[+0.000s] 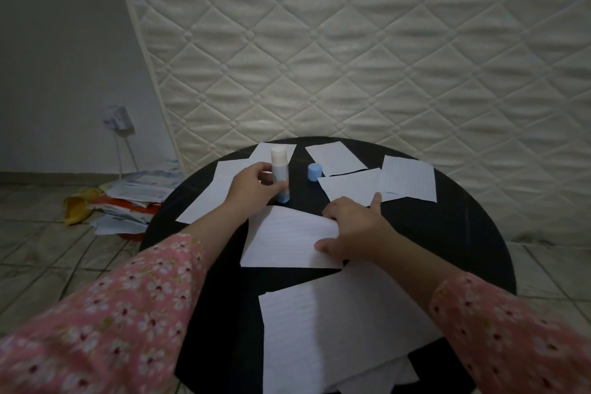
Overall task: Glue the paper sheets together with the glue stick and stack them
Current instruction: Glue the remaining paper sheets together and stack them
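Head view, downward (near) over table (463,227)

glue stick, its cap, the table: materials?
Glue stick: smooth plastic barrel by its sheen, white glue exposed on top. Cap: matte blue, likely plastic. Table: black and flat; wood, laminate or metal, can't tell.
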Action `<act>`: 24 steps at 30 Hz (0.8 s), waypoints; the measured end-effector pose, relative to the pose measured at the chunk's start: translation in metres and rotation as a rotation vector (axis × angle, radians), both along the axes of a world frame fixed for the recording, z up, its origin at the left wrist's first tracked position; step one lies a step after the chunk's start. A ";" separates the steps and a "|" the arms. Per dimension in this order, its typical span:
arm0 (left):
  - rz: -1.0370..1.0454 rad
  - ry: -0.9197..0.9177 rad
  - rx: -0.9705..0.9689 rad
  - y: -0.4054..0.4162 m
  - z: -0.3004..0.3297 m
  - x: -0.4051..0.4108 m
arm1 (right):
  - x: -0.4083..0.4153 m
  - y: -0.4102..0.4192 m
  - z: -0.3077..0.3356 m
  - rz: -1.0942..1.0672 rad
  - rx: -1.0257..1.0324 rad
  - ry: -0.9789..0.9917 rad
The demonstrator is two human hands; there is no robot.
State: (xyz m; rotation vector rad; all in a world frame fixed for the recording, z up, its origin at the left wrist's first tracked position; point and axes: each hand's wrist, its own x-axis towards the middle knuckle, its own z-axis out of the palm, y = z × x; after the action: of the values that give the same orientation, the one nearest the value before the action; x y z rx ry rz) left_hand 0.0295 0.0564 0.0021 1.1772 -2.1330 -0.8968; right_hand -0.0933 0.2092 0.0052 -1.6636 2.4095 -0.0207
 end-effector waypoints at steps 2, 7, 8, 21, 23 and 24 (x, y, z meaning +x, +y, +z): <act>0.000 0.014 0.004 -0.001 -0.001 0.001 | 0.002 0.001 0.004 -0.006 -0.043 -0.039; 0.002 0.038 0.052 -0.009 0.000 0.004 | -0.002 0.003 0.005 -0.026 -0.271 -0.458; 0.001 0.041 0.058 -0.010 0.000 0.004 | -0.003 0.003 0.005 -0.041 -0.316 -0.556; -0.016 0.065 0.054 -0.010 -0.002 -0.008 | -0.014 0.006 0.015 -0.406 -0.590 -0.958; -0.021 0.067 0.061 -0.009 0.000 -0.012 | -0.020 0.011 0.023 -0.426 -0.596 -0.940; -0.028 0.060 0.063 -0.009 0.001 -0.013 | -0.023 0.015 0.028 -0.431 -0.570 -0.960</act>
State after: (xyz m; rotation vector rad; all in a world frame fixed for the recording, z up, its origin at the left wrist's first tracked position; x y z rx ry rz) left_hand 0.0163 0.0470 0.0029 1.1394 -2.0919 -1.0058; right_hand -0.1165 0.2242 0.0332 -0.8642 1.9617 -1.3293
